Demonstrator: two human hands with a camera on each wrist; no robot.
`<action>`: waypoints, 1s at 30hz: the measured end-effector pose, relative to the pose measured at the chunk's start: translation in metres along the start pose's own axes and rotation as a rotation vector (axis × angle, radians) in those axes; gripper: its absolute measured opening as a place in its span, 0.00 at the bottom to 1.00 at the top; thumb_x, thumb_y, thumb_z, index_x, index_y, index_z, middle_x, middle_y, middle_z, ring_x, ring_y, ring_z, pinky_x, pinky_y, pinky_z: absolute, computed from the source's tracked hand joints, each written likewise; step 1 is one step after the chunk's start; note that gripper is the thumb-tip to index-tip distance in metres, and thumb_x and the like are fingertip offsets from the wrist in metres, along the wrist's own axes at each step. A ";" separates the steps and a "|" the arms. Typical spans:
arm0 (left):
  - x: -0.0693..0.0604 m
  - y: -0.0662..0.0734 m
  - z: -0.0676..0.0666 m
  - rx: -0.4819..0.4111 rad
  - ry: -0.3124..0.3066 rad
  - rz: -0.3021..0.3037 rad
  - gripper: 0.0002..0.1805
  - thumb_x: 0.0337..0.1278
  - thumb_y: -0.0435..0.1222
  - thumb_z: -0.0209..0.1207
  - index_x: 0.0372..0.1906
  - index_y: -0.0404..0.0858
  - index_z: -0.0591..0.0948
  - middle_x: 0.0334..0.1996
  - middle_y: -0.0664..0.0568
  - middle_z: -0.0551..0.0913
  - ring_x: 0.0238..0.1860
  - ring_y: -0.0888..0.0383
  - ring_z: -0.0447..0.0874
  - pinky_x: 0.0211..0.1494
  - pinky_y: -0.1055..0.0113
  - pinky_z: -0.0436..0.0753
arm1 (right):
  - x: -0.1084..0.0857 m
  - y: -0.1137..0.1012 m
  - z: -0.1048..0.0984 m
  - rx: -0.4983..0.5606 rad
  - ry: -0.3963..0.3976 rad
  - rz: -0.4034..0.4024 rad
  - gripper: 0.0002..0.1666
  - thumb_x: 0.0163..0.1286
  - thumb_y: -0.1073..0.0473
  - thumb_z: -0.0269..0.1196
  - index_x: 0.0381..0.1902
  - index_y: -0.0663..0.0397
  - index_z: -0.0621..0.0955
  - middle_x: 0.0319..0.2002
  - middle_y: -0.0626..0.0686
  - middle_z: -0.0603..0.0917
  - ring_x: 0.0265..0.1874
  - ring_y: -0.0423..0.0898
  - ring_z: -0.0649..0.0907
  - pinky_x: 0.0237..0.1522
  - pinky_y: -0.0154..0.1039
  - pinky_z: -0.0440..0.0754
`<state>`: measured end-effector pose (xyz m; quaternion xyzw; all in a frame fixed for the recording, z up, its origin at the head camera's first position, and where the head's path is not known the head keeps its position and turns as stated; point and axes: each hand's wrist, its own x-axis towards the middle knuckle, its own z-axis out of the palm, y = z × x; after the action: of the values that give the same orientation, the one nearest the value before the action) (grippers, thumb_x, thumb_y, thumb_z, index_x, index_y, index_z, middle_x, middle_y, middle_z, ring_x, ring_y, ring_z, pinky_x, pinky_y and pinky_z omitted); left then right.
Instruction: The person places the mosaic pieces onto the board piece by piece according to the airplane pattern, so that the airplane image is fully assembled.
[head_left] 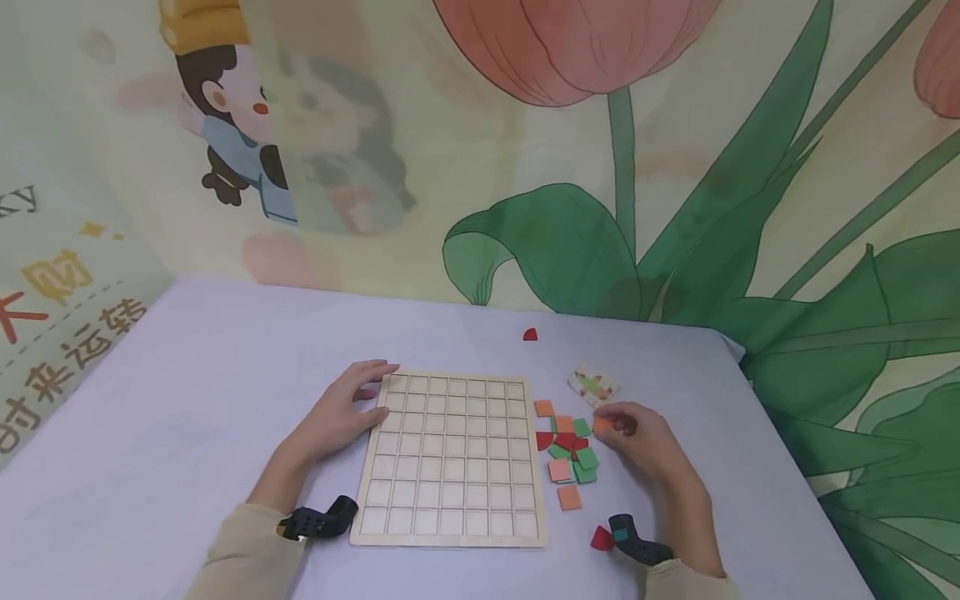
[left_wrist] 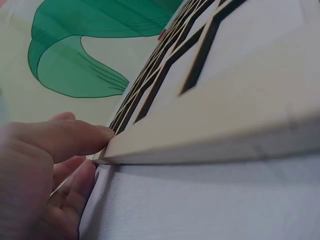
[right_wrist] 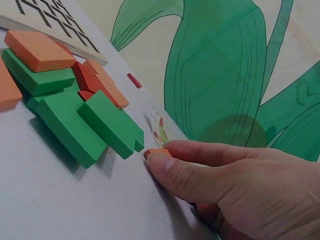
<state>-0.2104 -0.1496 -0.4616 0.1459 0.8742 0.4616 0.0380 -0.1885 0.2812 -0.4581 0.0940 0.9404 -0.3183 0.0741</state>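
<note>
Well, from far off I looked first at the big wall (head_left: 480, 158), which filled the top of the frame with a pink flower and green leaves. Under it, the white table (head_left: 247, 375) took up most of the lower part.

The pale board (head_left: 450, 541) lay flat on the table, low in the middle of the frame, with rows of little squares on it.

The left hand (head_left: 347, 410) was at the board's top left corner. I saw its thumb and fingers holding the edge, and in the left wrist view the thumb lay on top of the rim. The right hand (head_left: 643, 435) was to the right of the board. Its thumb and pointer finger pinched an orange tile, the one I name last.

I saw a small black camera on each wrist. A card (head_left: 592, 385) with a tiny picture lay just above the right fingertips.

Between the board and the right hand was a messy pile. It had green tiles (head_left: 587, 457), a pink tile (head_left: 558, 470), red bits and more orange ones. One red piece (head_left: 530, 334) lay alone, higher up. Last came the pinched orange tile (head_left: 602, 424), at the pile's right side.
</note>
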 end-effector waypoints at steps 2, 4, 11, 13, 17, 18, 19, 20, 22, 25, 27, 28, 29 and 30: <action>0.000 0.001 0.000 -0.008 0.009 0.007 0.34 0.54 0.29 0.61 0.67 0.45 0.68 0.70 0.44 0.61 0.60 0.40 0.73 0.63 0.49 0.73 | -0.001 -0.001 -0.002 0.000 -0.001 -0.012 0.22 0.61 0.54 0.67 0.54 0.47 0.79 0.44 0.54 0.79 0.46 0.49 0.74 0.44 0.39 0.79; 0.000 0.001 0.000 -0.015 0.015 0.016 0.34 0.54 0.28 0.61 0.67 0.44 0.68 0.70 0.43 0.61 0.60 0.40 0.73 0.63 0.48 0.73 | -0.001 -0.003 -0.005 -0.007 -0.011 -0.018 0.22 0.61 0.55 0.67 0.54 0.47 0.80 0.43 0.53 0.78 0.45 0.49 0.74 0.44 0.39 0.79; 0.004 0.003 0.004 -0.026 0.008 0.035 0.32 0.54 0.27 0.60 0.66 0.42 0.69 0.69 0.42 0.61 0.62 0.40 0.71 0.65 0.49 0.72 | 0.000 -0.013 -0.017 -0.098 -0.071 -0.092 0.19 0.59 0.57 0.68 0.49 0.51 0.80 0.41 0.52 0.80 0.42 0.48 0.75 0.44 0.42 0.80; 0.002 0.001 0.004 -0.023 0.011 0.030 0.32 0.54 0.27 0.60 0.66 0.41 0.69 0.69 0.42 0.61 0.62 0.40 0.71 0.65 0.49 0.72 | 0.001 -0.015 -0.019 -0.112 -0.100 -0.109 0.18 0.59 0.57 0.69 0.47 0.51 0.80 0.39 0.52 0.80 0.41 0.48 0.76 0.44 0.42 0.80; -0.002 -0.002 0.003 -0.018 0.011 0.013 0.31 0.54 0.28 0.60 0.65 0.42 0.70 0.69 0.43 0.63 0.61 0.39 0.72 0.64 0.47 0.72 | 0.006 -0.018 -0.020 -0.114 -0.156 -0.096 0.17 0.57 0.58 0.69 0.45 0.50 0.80 0.39 0.51 0.80 0.42 0.48 0.76 0.45 0.43 0.81; -0.002 -0.002 0.003 -0.015 0.009 0.010 0.31 0.54 0.28 0.60 0.65 0.42 0.70 0.69 0.43 0.63 0.61 0.39 0.73 0.64 0.47 0.72 | 0.006 -0.018 -0.020 -0.115 -0.164 -0.088 0.17 0.57 0.59 0.70 0.45 0.50 0.80 0.40 0.51 0.80 0.42 0.48 0.75 0.45 0.44 0.81; -0.002 -0.002 0.003 -0.009 0.008 0.007 0.31 0.54 0.28 0.60 0.65 0.42 0.70 0.68 0.43 0.63 0.61 0.39 0.72 0.64 0.47 0.72 | 0.007 -0.017 -0.020 -0.116 -0.169 -0.085 0.17 0.57 0.59 0.70 0.45 0.50 0.81 0.40 0.52 0.79 0.42 0.48 0.75 0.46 0.44 0.80; -0.002 -0.002 0.003 -0.006 0.007 0.008 0.30 0.54 0.28 0.60 0.65 0.42 0.70 0.68 0.42 0.63 0.61 0.39 0.72 0.64 0.47 0.72 | 0.008 -0.016 -0.021 -0.120 -0.173 -0.085 0.17 0.57 0.59 0.70 0.45 0.50 0.81 0.40 0.51 0.79 0.42 0.48 0.75 0.45 0.44 0.80; -0.002 -0.001 0.004 0.002 0.009 0.005 0.30 0.54 0.28 0.60 0.65 0.42 0.71 0.68 0.42 0.63 0.61 0.39 0.72 0.64 0.48 0.72 | 0.009 -0.015 -0.023 -0.124 -0.175 -0.091 0.16 0.57 0.59 0.70 0.44 0.49 0.81 0.39 0.51 0.79 0.43 0.48 0.75 0.45 0.43 0.80; -0.002 0.000 0.004 0.003 0.021 -0.002 0.30 0.54 0.28 0.61 0.64 0.42 0.71 0.68 0.42 0.63 0.61 0.39 0.72 0.64 0.47 0.72 | 0.011 -0.013 -0.027 -0.117 -0.172 -0.118 0.15 0.57 0.58 0.70 0.43 0.48 0.82 0.40 0.52 0.79 0.44 0.48 0.75 0.45 0.44 0.81; -0.001 0.001 0.003 -0.003 0.026 -0.001 0.30 0.53 0.27 0.61 0.64 0.41 0.71 0.68 0.43 0.63 0.61 0.40 0.72 0.64 0.47 0.72 | 0.011 -0.013 -0.028 -0.103 -0.173 -0.126 0.15 0.57 0.58 0.70 0.44 0.48 0.82 0.42 0.52 0.80 0.45 0.49 0.76 0.47 0.46 0.82; -0.001 0.001 0.003 -0.004 0.028 0.004 0.30 0.53 0.27 0.61 0.64 0.41 0.72 0.68 0.42 0.64 0.62 0.40 0.71 0.64 0.48 0.72 | 0.012 -0.013 -0.029 -0.096 -0.174 -0.127 0.16 0.57 0.58 0.70 0.44 0.48 0.83 0.43 0.52 0.80 0.46 0.49 0.76 0.48 0.46 0.82; 0.000 0.001 0.003 -0.002 0.028 0.010 0.30 0.53 0.27 0.61 0.64 0.41 0.72 0.68 0.42 0.64 0.62 0.40 0.71 0.64 0.48 0.72 | 0.012 -0.012 -0.029 -0.090 -0.174 -0.128 0.16 0.57 0.58 0.70 0.45 0.48 0.83 0.44 0.52 0.81 0.47 0.49 0.76 0.48 0.47 0.82; 0.000 0.001 0.003 -0.004 0.030 0.018 0.30 0.53 0.27 0.61 0.63 0.41 0.72 0.68 0.42 0.64 0.63 0.41 0.70 0.64 0.48 0.72 | 0.013 -0.011 -0.030 -0.085 -0.175 -0.131 0.16 0.57 0.57 0.69 0.45 0.48 0.83 0.45 0.52 0.81 0.48 0.49 0.77 0.49 0.48 0.82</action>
<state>-0.2099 -0.1465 -0.4627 0.1470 0.8724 0.4658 0.0210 -0.2059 0.2922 -0.4306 0.0012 0.9472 -0.2891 0.1389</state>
